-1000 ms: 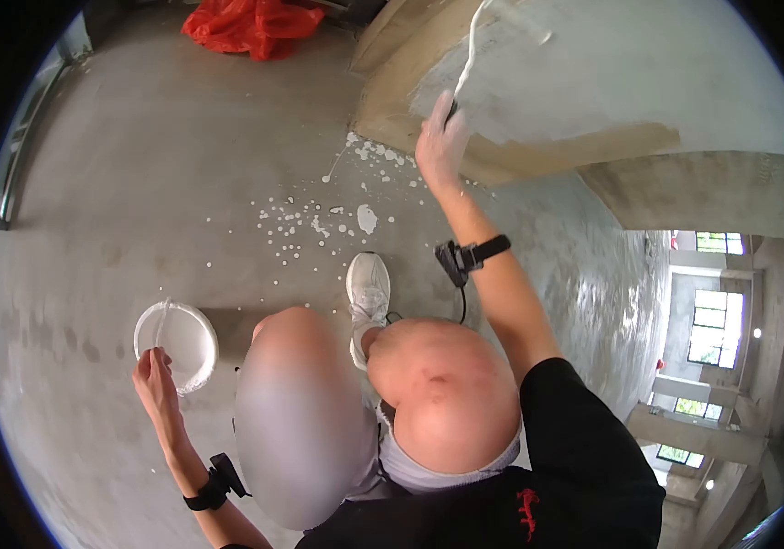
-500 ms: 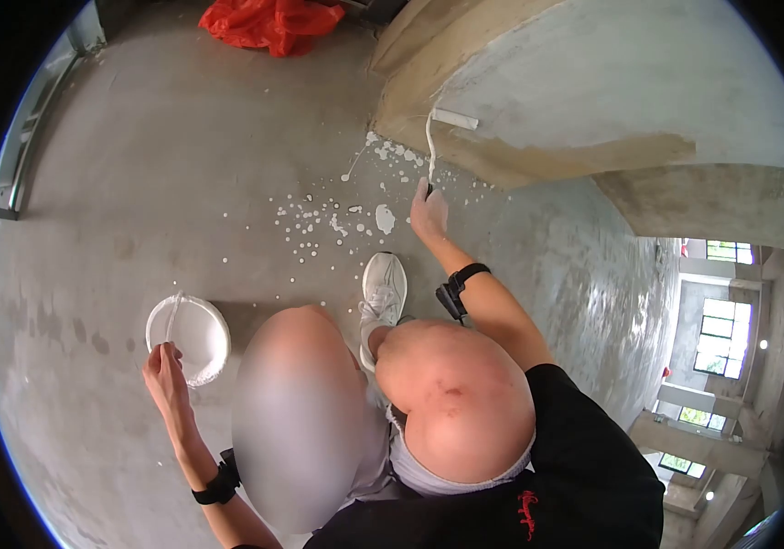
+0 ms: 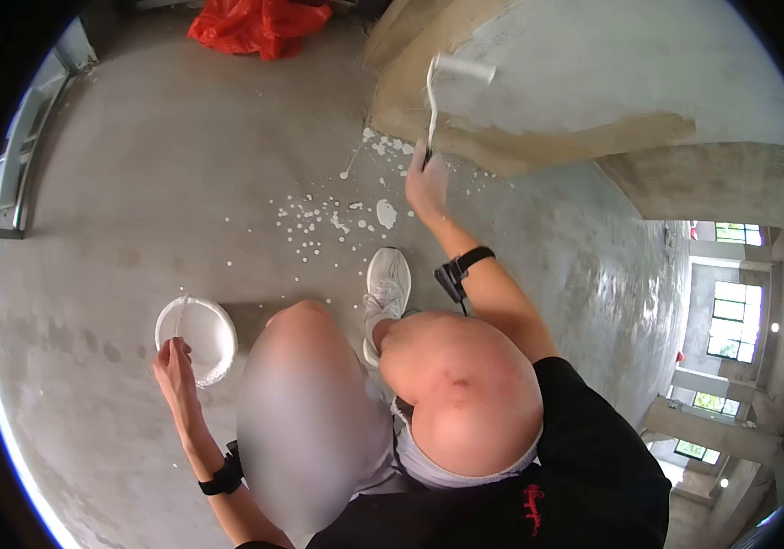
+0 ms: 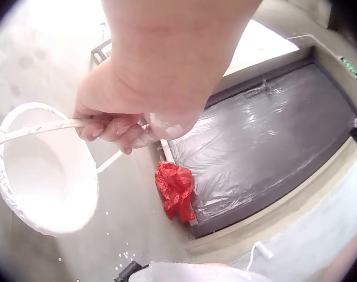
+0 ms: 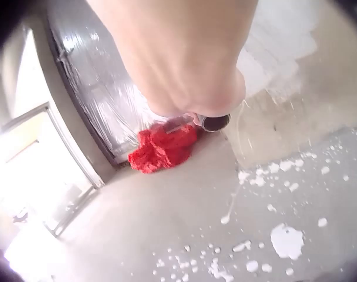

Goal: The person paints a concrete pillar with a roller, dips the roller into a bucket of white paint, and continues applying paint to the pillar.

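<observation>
Roller (image 3: pixel 467 68), white cover on a bent white frame, extends ahead of the right hand (image 3: pixel 427 183), fingers curled round its dark grip (image 3: pixel 428 157), no visible slack. Cover is over the pale coated patch of the wall (image 3: pixel 612 73) beyond that hand; contact or small gap, can't tell. Bare brownish band of wall runs along the lower edge, near the right hand. Left hand (image 3: pixel 174 366) has fingers bent round the thin white bail (image 4: pixel 43 129) of a white bucket (image 3: pixel 213 337), gripping it; bucket mouth is just beyond the left hand, inside all white, paint level unclear, and whether the base touches the floor (image 3: pixel 136 183) can't be told. Both hands well apart, knees between and nearer the body. White paint splatters (image 3: pixel 386 214) on the floor, biggest blob just left of the right hand, more dots toward the left hand. Light-coloured shoe (image 3: pixel 388 279) on the body side of the right hand. Crumpled red plastic (image 3: pixel 259 26) on the floor, far ahead of both hands, beside a dark panel under clear plastic sheeting (image 4: pixel 272 135). Windows (image 3: pixel 735 320) well off to the right of the right hand.
</observation>
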Available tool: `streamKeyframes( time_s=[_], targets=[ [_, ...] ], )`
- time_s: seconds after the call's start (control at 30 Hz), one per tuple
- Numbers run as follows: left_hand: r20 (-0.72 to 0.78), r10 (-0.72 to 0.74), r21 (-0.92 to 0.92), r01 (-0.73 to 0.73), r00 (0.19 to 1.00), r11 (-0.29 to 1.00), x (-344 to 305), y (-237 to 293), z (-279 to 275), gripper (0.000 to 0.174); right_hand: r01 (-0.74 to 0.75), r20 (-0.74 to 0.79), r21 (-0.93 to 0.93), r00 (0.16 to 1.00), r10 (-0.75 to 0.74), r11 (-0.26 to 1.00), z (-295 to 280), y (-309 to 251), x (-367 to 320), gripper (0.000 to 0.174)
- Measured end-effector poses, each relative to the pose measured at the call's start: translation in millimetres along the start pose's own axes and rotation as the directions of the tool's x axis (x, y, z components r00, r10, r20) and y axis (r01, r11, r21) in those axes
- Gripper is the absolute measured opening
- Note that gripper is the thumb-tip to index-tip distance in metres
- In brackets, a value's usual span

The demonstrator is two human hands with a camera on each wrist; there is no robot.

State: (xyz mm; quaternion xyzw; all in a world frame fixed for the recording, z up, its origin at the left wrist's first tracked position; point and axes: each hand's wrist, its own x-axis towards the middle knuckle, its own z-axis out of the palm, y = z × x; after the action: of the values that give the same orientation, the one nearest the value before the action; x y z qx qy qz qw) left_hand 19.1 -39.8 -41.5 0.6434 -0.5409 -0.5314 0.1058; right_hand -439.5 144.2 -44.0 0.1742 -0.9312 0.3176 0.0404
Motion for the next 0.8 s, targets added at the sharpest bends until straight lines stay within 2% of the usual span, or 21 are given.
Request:
streamKeyframes(
  time_s=[0.03,0.07,0.13,0.27,0.4,0.47,0.5,0.63,0.7,0.77,0.8],
  targets=[
    [-0.009,0.005,-0.002,-0.005,1.0,1.0,0.3,-4.2,0.5,0.031,-0.06,0.056,-0.027,0.997,0.062,0.998,10.8,20.8,-7.7,0.055],
    [-0.014,0.049,-0.003,-0.049,0.999,0.999,0.8,-7.9,1.2,0.03,-0.058,0.055,-0.017,0.997,0.059,0.998,15.9,35.8,-15.1,0.055],
    [-0.009,0.092,0.024,-0.092,0.996,0.995,0.5,-7.6,1.3,0.029,-0.181,0.136,-0.227,0.967,0.215,0.957,16.9,53.9,-24.1,0.057],
    [0.008,0.082,0.019,-0.082,0.997,0.996,-1.3,-2.4,4.8,0.028,-0.205,0.129,-0.219,0.963,0.237,0.954,9.4,45.6,-24.1,0.058],
    [0.038,0.077,0.016,-0.078,0.996,0.997,-2.1,-1.5,5.8,0.028,-0.031,0.05,0.034,0.998,0.029,0.999,-18.4,-16.3,-7.1,0.053],
    [0.012,0.049,0.021,-0.05,0.999,0.999,-4.1,4.4,6.6,0.028,-0.004,-0.004,0.115,1.0,0.004,0.993,-25.9,-45.2,6.2,0.052],
    [0.014,0.062,0.032,-0.062,0.998,0.998,-5.2,5.7,7.0,0.028,0.044,-0.058,0.191,0.998,-0.034,0.981,-24.4,-52.9,11.1,0.052],
    [-0.001,0.052,0.008,-0.052,0.999,0.999,-3.3,-0.1,4.9,0.031,0.106,-0.153,0.261,0.986,-0.067,0.96,10.5,-52.7,15.2,0.053],
    [-0.033,0.05,0.018,-0.049,0.998,0.999,-0.6,-4.4,6.0,0.031,0.03,-0.066,0.351,0.998,-0.008,0.936,21.2,-54.2,-0.3,0.054],
    [-0.024,0.069,0.042,-0.068,0.997,0.997,1.7,-7.8,3.8,0.028,-0.166,0.163,0.324,0.98,0.118,0.931,31.2,-49.5,-16.9,0.054],
    [-0.019,0.054,0.036,-0.053,0.998,0.998,-2.2,-3.0,3.7,0.031,-0.161,0.155,0.338,0.981,0.114,0.927,40.8,-42.8,-22.4,0.054]
  ],
)
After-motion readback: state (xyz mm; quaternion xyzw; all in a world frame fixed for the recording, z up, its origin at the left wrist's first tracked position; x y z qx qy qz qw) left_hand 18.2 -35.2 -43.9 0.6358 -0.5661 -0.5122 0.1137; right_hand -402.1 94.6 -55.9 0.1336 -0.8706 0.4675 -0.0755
